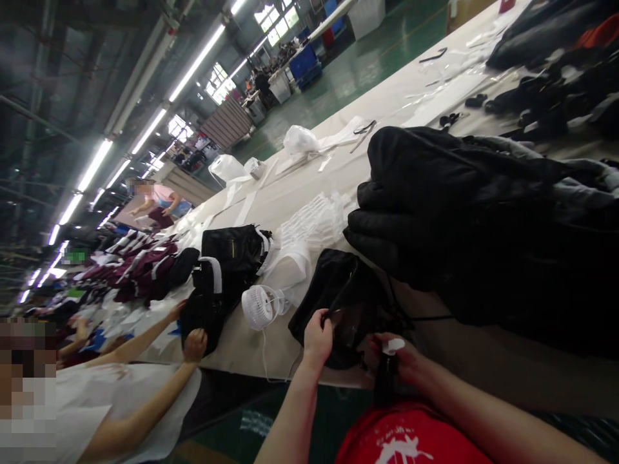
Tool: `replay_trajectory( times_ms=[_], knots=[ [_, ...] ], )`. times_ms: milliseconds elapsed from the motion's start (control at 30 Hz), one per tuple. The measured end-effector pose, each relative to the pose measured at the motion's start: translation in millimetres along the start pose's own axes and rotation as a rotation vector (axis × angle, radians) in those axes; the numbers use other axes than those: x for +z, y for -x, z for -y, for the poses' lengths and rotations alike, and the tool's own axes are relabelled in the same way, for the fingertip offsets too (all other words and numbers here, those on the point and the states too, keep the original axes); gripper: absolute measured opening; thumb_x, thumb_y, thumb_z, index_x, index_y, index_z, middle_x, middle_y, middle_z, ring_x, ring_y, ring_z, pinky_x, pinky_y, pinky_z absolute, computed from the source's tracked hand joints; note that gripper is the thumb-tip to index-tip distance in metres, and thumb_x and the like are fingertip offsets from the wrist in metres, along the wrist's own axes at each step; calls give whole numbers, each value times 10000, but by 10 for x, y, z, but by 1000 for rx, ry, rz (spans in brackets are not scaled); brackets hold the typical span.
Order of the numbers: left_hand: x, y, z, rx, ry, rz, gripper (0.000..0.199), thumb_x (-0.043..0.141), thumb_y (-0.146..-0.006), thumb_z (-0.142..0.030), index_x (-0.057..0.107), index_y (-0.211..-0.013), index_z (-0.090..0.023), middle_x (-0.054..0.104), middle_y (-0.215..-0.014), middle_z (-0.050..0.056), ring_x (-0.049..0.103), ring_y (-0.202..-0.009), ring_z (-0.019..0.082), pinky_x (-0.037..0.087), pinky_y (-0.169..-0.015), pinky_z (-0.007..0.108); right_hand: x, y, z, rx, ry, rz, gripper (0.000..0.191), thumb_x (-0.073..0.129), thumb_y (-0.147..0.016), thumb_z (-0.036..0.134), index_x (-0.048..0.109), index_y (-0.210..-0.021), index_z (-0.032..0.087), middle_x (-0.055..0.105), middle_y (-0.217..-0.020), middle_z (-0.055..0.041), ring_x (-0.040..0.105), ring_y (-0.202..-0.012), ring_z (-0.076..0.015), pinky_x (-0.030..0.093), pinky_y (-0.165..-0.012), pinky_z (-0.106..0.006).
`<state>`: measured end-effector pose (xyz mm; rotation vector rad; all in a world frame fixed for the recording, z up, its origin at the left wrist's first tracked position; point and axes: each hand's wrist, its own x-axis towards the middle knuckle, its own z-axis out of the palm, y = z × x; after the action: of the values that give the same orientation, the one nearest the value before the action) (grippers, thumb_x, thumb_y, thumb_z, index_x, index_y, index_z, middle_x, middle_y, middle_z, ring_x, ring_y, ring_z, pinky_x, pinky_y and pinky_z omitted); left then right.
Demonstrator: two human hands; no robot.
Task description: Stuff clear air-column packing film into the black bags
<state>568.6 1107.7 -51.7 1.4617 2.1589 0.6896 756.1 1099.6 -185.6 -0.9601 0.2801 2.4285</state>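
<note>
Left hand is pinching black bag edge; right hand is gripping black strap. Probably positioning strap; next move is likely needing bag steadied.

Big factory hall, dark ceiling w/ steel beams. Rows of lit fluor. tubes recede diag. toward far end. Gridded windows back there, bright. Flr green, glossy. Long cream worktable up front; 2nd tbl across aisle, blue bin nearby. Brown ribbed partition in bkgd, L of ctr.
</note>
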Motion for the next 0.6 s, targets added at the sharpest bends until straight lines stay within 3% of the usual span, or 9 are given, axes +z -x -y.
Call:
replay_trajectory(
  times_ms=[133,300,467,533,600],
  knots=[
    [7,6,11,-6,37,12,235,499,-824,-191,638,-1010,-158,701,-936,68,648,-887,186,488,-845,311,242,-124,130,29,100,-82,112,530,-785,102,618,-715,109,625,-628,-43,590,-562,-128,473,-558,-223],
    [12,21,19,-19,59,58,222,486,-843,-211,612,-1019,-163,692,-932,58,646,-854,169,492,-803,282,473,-224,163,189,150,23,135,493,-727,79,614,-788,79,650,-693,-98,627,-623,-163,469,-495,-215],
    [27,71,-47,-38,-17,117,206,477,-863,-236,606,-1009,-168,692,-931,54,645,-847,149,482,-793,253,467,-275,88,222,220,130,143,495,-753,128,619,-800,74,660,-711,-107,633,-642,-143,475,-507,-183],
    [62,88,-126,-74,-152,137,235,515,-861,-309,603,-1029,-170,691,-923,61,649,-855,165,480,-789,263,428,-321,38,220,263,158,158,488,-757,152,632,-760,86,657,-684,-99,631,-633,-147,486,-527,-199],
    [110,89,-227,-136,-361,148,406,617,-793,-436,581,-1088,-159,688,-957,89,654,-897,217,483,-790,298,391,-378,-12,220,298,199,170,480,-727,155,636,-699,96,649,-649,-90,626,-612,-160,494,-545,-227]
  ],
)
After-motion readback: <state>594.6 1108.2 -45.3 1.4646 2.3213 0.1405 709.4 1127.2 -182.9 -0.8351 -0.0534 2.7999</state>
